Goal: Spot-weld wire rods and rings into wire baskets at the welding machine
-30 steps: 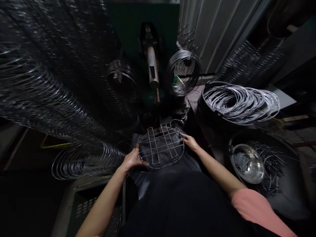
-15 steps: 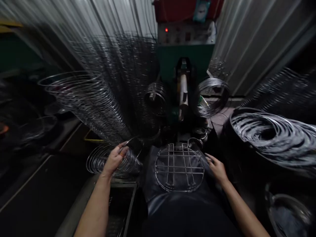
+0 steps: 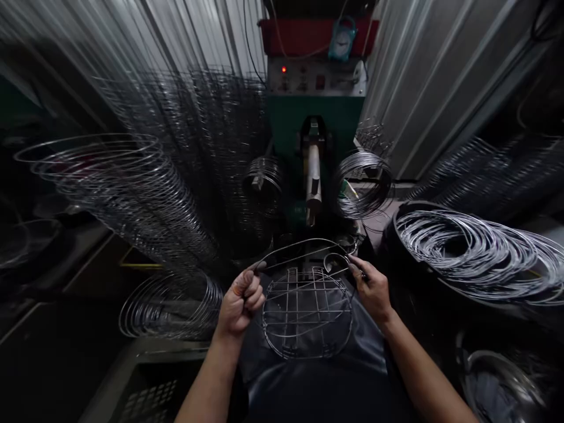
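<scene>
A round wire grid (image 3: 306, 314) lies flat on the dark apron over my lap. Above it I hold a single wire ring (image 3: 304, 247) between both hands. My left hand (image 3: 240, 302) pinches the ring's left side, fingers curled. My right hand (image 3: 372, 288) grips its right side. The ring hovers tilted over the far edge of the grid, just in front of the green machine (image 3: 315, 129) and its downward-pointing metal arm (image 3: 312, 182).
A long stack of wire rings (image 3: 132, 194) runs along my left, with a smaller bundle (image 3: 171, 305) near my left hand. A dark tub of loose wire rings (image 3: 476, 247) sits at right. A steel bowl (image 3: 502, 382) shows at lower right, a grey crate (image 3: 145, 388) at lower left.
My left hand left the ring bundle on the left and came back to the middle with one wire ring. My right hand rose and took hold of its other side.
</scene>
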The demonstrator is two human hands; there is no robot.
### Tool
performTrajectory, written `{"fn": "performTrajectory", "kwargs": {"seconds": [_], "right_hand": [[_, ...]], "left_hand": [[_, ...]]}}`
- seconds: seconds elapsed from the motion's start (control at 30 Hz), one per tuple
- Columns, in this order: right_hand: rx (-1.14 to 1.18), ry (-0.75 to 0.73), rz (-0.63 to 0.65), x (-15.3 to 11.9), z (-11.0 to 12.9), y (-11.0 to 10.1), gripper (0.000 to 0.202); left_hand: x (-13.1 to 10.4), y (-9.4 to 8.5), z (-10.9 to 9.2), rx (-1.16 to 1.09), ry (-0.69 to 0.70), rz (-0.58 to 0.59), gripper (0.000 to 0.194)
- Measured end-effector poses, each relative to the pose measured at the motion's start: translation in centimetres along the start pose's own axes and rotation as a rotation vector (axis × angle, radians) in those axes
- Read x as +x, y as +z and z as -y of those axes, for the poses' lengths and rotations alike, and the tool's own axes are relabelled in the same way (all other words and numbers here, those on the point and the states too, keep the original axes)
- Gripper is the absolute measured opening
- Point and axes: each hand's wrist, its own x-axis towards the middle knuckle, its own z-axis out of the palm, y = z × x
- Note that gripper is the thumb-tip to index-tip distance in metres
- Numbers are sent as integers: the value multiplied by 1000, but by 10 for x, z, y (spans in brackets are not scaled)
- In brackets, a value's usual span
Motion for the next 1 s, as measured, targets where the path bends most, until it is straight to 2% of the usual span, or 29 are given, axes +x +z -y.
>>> {"fn": "performTrajectory", "kwargs": {"seconds": [0.1, 0.2, 0.27, 0.37, 0.43, 0.6, 0.73, 0.83, 1.0], "right_hand": [[77, 131, 45, -7, -5, -3, 31], [153, 216, 113, -9, -5, -3, 35], [202, 230, 120, -8, -2, -3, 34], [245, 208, 63, -4, 2, -4, 29], [243, 192, 35, -3, 5, -5, 27], [156, 244, 133, -12, 7, -4, 31], [94, 269, 207, -22, -8, 0, 34], [71, 308, 206, -31, -26, 4, 35], [60, 308, 241, -42, -44, 8, 37]], "left_hand": [[5, 0, 4, 12, -95, -24, 28], [8, 3, -1, 67, -105, -43, 29], [7, 6, -6, 121, -17, -45, 30], [-1, 10, -12, 277, 170, -68, 30], [-5, 11, -15, 357, 204, -89, 32], [10, 4, -11, 336, -7, -200, 41], [29, -19, 5, 576, -142, -277, 52], [31, -35, 16, 788, -190, -245, 53], [21, -49, 23, 952, -201, -189, 52]]}}
